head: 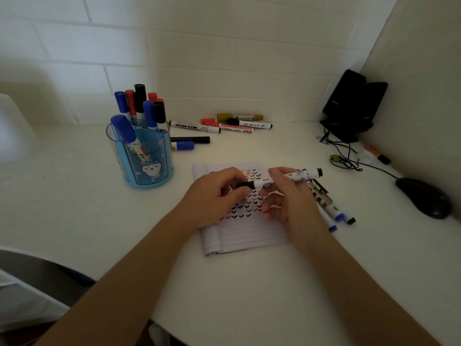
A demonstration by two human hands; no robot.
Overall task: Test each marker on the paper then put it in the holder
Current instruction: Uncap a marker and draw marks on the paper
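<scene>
Both hands met over the paper, just right of the frame's centre. The left hand [217, 196] curled its fingers and thumb round the black cap end of a white-barrelled marker [299, 174]. The right hand [289, 198] pinched the barrel between thumb and forefinger, with its other fingers loosely bent below. The marker was held just above the paper, its long axis running left to right across the frame and rising slightly toward the right. Its cap end pointed left into the left hand, and its black butt end stuck out past the right hand's fingers. Whether the cap was fully seated could not be told.

At centre left the holder [159, 168], a translucent blue cup split into compartments, stood upright on the white worktop [74, 208]. Its front compartment held one blue-capped marker [123, 129] leaning left. The rear compartments held a cluster of markers [139, 101] standing cap up, in blue, red and black.

Just right of the holder lay a black pen [190, 139]. Behind it, near the wall, a loose group of markers [224, 126] lay roughly left to right.

The paper [244, 233], a lined pad, carried rows of small ticks in black, red, blue and orange. Just beside its right edge a few more markers [326, 203] pointed toward the lower right.

Farther right were black cables [344, 158], an orange highlighter [376, 154] and a dark mouse [424, 198].
</scene>
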